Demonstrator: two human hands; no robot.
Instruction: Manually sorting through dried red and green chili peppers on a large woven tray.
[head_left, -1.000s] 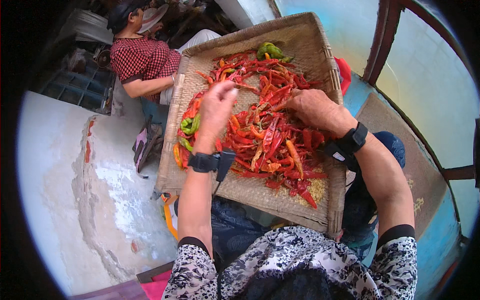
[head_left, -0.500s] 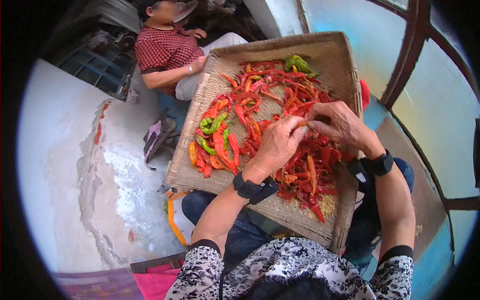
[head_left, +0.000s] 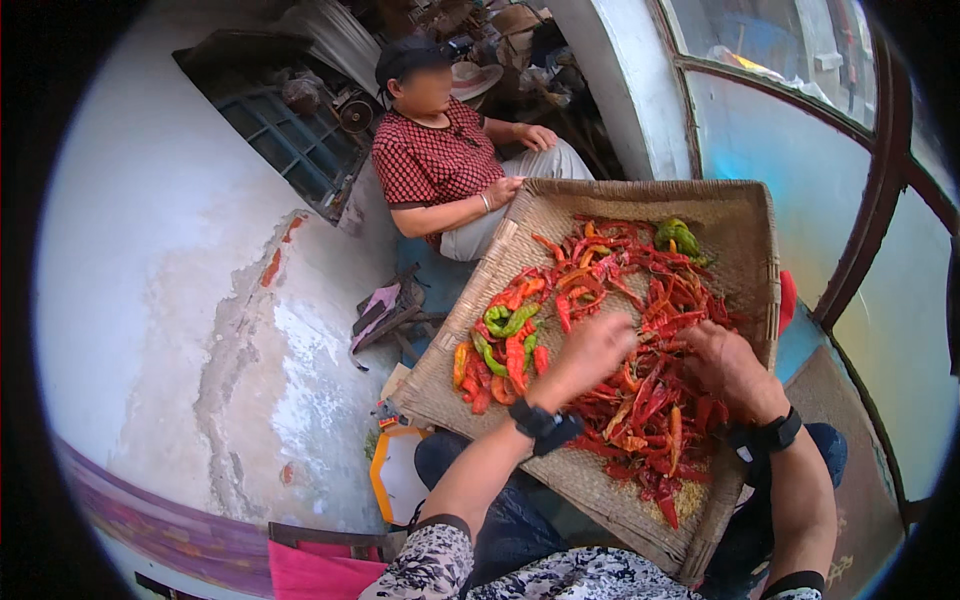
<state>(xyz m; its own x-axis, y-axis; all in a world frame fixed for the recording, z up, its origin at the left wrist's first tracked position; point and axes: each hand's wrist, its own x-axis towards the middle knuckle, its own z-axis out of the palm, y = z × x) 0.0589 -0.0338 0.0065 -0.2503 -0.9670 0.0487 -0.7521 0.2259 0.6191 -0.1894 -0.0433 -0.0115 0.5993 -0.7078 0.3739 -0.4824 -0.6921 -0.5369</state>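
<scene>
A square woven tray [head_left: 640, 188] rests across my knees, tilted in the view. Dried red chillies [head_left: 660, 385] lie heaped over its middle and right. My left hand [head_left: 592, 352] hovers over the heap, its fingers curled and smeared by motion. To its right, my right hand [head_left: 732, 368] is low over the chillies, blurred too; whether either hand holds a chilli cannot be made out. Fresher red, orange and green peppers [head_left: 510, 322] form a group at the tray's left. A green pepper cluster [head_left: 677, 237] sits near the far right corner, and pale seeds [head_left: 690, 498] lie near the front.
Beyond the tray's far left corner sits another person [head_left: 440, 165] in a red checked shirt, one hand at the tray's edge. A cracked wall [head_left: 250, 300] stands at left, a framed window [head_left: 780, 150] at right. An orange-rimmed container [head_left: 400, 475] is below the tray.
My hands have moved apart from the pinch they shared over a small orange-brown piece. The view has shifted, so the tray and the other person appear lower and further right.
</scene>
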